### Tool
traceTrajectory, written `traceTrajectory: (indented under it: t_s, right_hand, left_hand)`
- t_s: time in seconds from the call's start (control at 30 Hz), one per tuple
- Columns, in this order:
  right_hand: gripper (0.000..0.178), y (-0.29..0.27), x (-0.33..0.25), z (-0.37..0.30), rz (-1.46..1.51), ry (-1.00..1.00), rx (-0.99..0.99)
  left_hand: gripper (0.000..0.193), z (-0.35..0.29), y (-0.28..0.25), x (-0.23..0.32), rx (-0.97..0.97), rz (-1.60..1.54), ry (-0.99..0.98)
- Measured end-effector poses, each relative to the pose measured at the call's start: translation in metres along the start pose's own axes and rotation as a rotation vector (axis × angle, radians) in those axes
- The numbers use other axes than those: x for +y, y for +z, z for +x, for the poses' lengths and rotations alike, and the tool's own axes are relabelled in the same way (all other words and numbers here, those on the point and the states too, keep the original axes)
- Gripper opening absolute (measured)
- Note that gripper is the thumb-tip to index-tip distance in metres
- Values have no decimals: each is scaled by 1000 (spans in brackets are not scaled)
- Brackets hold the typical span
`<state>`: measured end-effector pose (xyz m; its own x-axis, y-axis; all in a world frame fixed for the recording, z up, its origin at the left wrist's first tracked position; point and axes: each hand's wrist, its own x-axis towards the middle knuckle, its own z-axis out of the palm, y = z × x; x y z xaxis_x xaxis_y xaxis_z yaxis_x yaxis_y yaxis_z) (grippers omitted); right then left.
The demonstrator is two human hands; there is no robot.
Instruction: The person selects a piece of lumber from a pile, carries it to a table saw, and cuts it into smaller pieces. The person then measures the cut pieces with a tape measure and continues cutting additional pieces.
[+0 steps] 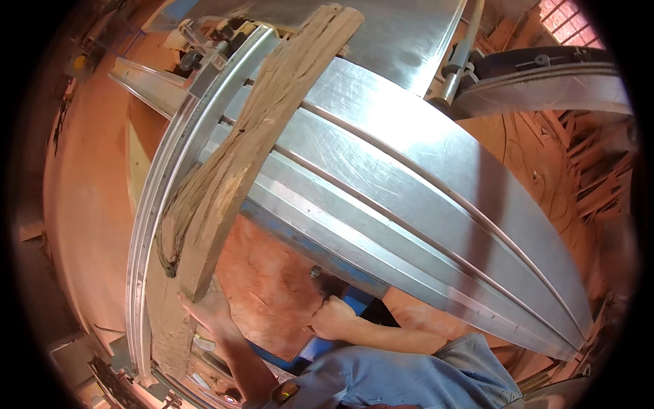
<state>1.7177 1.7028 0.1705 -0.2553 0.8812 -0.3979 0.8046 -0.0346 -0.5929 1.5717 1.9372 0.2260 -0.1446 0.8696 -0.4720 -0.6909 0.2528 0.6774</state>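
Observation:
A long, rough brown wooden plank [262, 129] with a cracked, uneven edge lies slantwise across the grey metal table [368, 136] of a saw bench and the silver sliding rail [160, 184]. My left hand [210, 312] grips the plank's near end, thumb on the wood and the other fingers partly hidden. Another stretch of brown wood [165, 327] shows beside that end, lower down. Under the table's front edge, my right hand [332, 318] is closed in a fist beside a dark part of the blue frame. Whatever sits inside the fist is hidden.
Long grooves run along the metal table. A metal fence with a clamp [204, 75] stands at the far left of the rail. To the far right is a round bar [460, 58] near a curved machine part [545, 85]. Wood scraps [599, 177] are heaped on the right.

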Motion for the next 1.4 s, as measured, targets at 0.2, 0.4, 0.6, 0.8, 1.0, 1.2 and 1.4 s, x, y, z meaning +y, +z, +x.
traceTrajectory:
  t_s: [0.2, 0.4, 0.6, 0.8, 1.0, 1.2, 1.4]
  right_hand:
    - [51, 8, -7, 14, -6, 26, 86]
    - [52, 8, -10, 12, -27, 27, 104]
    - [51, 28, -4, 14, -51, -9, 127]
    - [46, 14, -11, 16, -103, 34, 83]
    - [58, 24, -27, 10, -104, 25, 126]
    - [48, 26, -39, 3, -132, 59, 209]
    - [20, 64, -13, -17, 191, -251, 703]
  left_hand:
    - [58, 17, -7, -2, -75, -55, -41]
    - [62, 11, 1, -11, -66, -38, -44]
    - [61, 7, 7, -14, -50, -54, -38]
    - [61, 17, -5, -17, -159, -56, -42]
    - [62, 17, -29, -8, -164, -87, -110]
    - [66, -12, -54, 14, -167, 121, -398]
    - [67, -116, -164, -15, -759, 1406, -231]
